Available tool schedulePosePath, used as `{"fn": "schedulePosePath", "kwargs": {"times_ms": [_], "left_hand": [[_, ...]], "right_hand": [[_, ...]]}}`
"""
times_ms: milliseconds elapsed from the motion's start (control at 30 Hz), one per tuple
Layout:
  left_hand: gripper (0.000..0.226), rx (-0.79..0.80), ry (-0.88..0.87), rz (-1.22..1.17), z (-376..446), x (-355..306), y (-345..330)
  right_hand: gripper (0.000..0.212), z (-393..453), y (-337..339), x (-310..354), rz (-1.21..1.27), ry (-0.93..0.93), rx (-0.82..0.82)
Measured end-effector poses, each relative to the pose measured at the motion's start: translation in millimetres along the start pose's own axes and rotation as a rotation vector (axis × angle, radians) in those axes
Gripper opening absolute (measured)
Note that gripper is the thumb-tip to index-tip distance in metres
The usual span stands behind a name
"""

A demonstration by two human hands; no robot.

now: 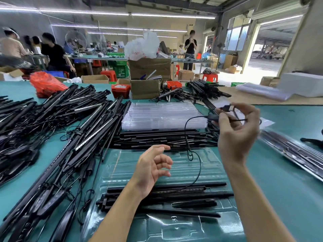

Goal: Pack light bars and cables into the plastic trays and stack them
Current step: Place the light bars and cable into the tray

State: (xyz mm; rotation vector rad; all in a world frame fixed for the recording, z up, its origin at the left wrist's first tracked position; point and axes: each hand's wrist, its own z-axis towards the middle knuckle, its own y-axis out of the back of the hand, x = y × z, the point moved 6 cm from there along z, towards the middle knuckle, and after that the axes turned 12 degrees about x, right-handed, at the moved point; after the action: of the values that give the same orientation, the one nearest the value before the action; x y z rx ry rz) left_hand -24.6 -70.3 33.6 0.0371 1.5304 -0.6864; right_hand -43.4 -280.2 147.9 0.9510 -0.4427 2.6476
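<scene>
A clear plastic tray [215, 165] lies on the green table right in front of me, with several black light bars [183, 194] laid across its near half. My right hand [236, 133] is raised above the tray's far right corner and pinches a black cable [195, 165] by its plug and small controller box; the cable hangs down in a loop to the bars in the tray. My left hand [153, 166] hovers over the tray's middle, palm up, fingers loosely curled, holding nothing. A stack of empty clear trays [162, 114] sits beyond.
A big heap of black light bars and cables [61, 123] covers the table's left side. More bars [166, 138] lie between the two tray spots. A packed tray [293, 151] rests at the right. Cardboard boxes [146, 79] and red bins [120, 90] stand at the far edge.
</scene>
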Motion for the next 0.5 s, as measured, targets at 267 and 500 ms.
{"fn": "schedulePosePath", "kwargs": {"times_ms": [267, 500], "left_hand": [[0.041, 0.052, 0.016, 0.018, 0, 0, -2], [0.039, 0.079, 0.03, 0.033, 0, 1, -4]], "right_hand": [[0.051, -15, 25, -52, -0.267, -0.263, -0.102], [0.081, -24, 17, -56, -0.491, -0.239, 0.032]]}}
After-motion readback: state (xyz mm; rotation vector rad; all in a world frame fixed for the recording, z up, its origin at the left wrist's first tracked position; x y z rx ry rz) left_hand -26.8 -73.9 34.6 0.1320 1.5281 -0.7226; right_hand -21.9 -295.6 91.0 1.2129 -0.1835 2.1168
